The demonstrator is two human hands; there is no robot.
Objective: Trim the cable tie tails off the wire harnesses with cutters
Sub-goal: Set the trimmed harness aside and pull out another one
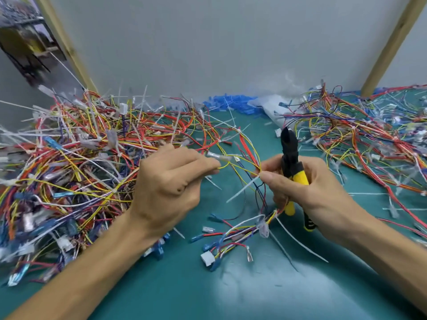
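Note:
My left hand [172, 181] pinches the yellow wires of a wire harness [242, 155] at mid-table. My right hand [302, 188] grips the yellow-handled cutters [291, 158], black jaws pointing up and shut. Its thumb and forefinger also pinch the same harness at a cable tie, whose white tail [242, 188] sticks out down-left between the hands. The harness's lower end with blue and white connectors [231, 239] lies on the green mat below.
A big tangled pile of harnesses with long tie tails [76, 162] fills the left. Another spread of harnesses [360, 135] covers the right. Blue terminals [231, 103] and a plastic bag [272, 109] lie by the back wall. Cut tails litter the green mat [208, 292].

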